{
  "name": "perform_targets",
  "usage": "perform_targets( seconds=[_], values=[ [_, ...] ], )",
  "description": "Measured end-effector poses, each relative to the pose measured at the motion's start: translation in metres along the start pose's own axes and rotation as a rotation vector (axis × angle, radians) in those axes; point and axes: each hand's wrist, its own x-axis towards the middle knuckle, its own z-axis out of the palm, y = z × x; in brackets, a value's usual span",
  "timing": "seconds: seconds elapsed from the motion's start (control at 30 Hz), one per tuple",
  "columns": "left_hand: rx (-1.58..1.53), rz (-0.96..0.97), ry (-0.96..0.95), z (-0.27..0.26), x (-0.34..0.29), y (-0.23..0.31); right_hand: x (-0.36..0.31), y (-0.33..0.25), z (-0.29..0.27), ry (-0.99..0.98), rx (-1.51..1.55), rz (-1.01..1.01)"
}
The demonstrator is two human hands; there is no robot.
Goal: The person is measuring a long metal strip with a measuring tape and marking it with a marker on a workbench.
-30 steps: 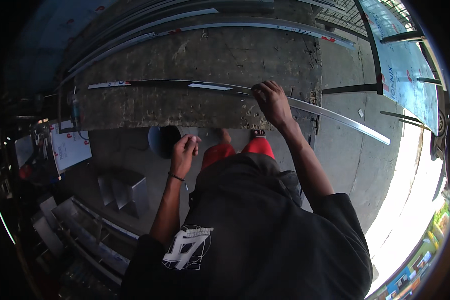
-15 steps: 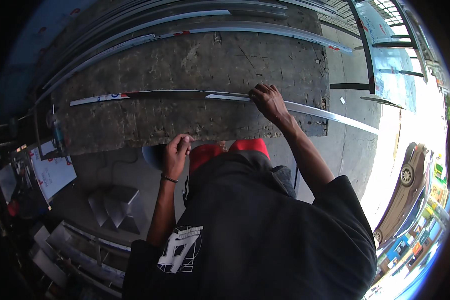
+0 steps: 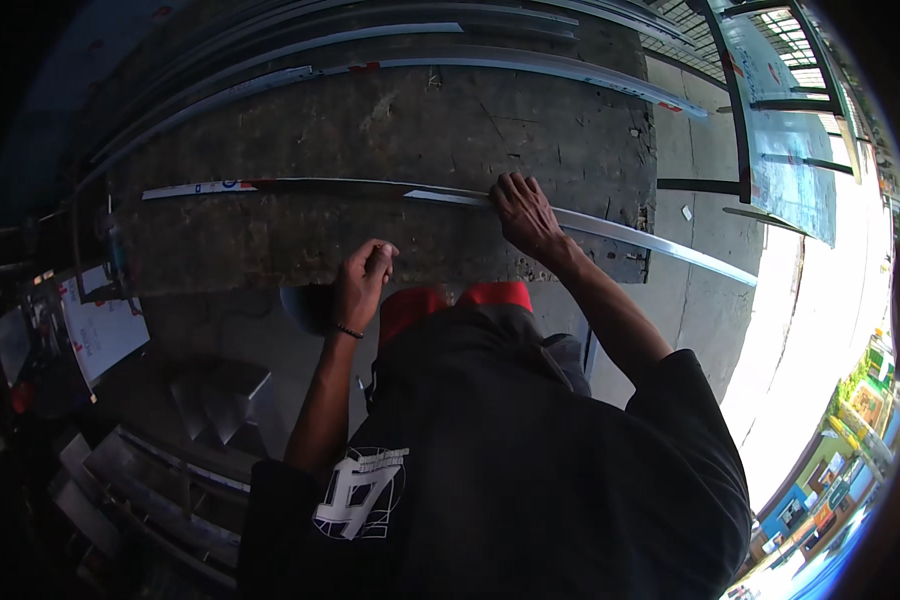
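My right hand (image 3: pixel 526 217) is closed from above round a bright, narrow metal strip (image 3: pixel 650 240). The strip's right part runs out past the bench end, and its pointed left end lies on the bench. Just beyond it, a second long, thin metal strip (image 3: pixel 320 184) with white and red film at its left end lies along the wooden bench (image 3: pixel 370 235). My left hand (image 3: pixel 364 280) hovers over the bench's near edge, fingers curled in and thumb on top. Whether it holds anything small is hidden.
Several long metal profiles (image 3: pixel 410 62) lie along the bench's far side. A metal frame with film-covered panels (image 3: pixel 785 150) stands at the far right. Bent sheet-metal pieces (image 3: pixel 232 405) sit on the floor at left, near a white panel (image 3: pixel 105 325).
My right hand has shifted slightly left with the strip. My left hand has moved forward, over the bench edge. A car at the right has gone out of view.
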Motion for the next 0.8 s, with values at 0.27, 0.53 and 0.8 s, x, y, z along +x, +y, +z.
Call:
perform_targets(
  seconds=[0.27,0.53,0.8],
  values=[
    [0.079,0.034,0.014,0.068,0.022,0.019,-0.002,0.001,0.012,-0.009,0.011,0.089],
    [0.161,0.053,0.075,0.095,0.047,0.012,0.006,-0.005,0.013,-0.078,0.197,0.188],
    [0.136,0.198,0.222,0.103,0.074,-0.024,0.015,-0.01,0.024,0.044,0.515,0.23]
  ],
)
